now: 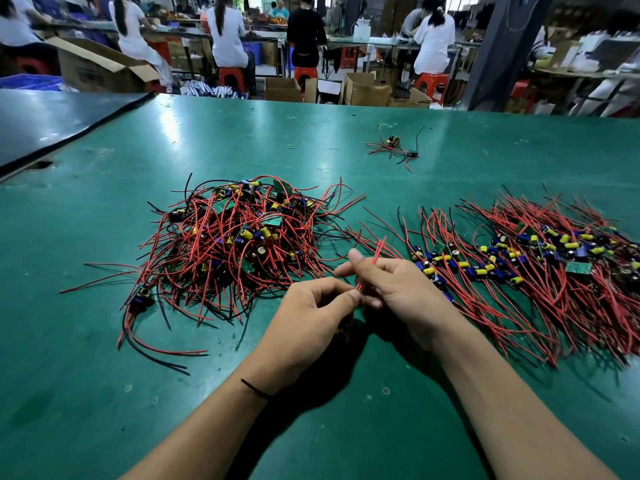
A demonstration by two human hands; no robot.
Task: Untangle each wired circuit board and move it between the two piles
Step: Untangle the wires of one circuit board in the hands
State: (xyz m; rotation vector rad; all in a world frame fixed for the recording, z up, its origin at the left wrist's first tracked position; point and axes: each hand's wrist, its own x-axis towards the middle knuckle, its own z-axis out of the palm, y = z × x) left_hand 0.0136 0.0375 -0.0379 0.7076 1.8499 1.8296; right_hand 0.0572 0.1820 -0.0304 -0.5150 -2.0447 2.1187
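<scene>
Left hand (311, 313) and right hand (398, 289) both pinching thin red wires (378, 247). Looks light and floppy; I'd hold near the board, joints probably snap easy.

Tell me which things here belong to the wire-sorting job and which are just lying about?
In the job: tangled pile, neat pile, red wires pinched by left hand and right hand.
Lying about: small stray clump, yellow rubber band, cardboard boxes beyond the table.
</scene>
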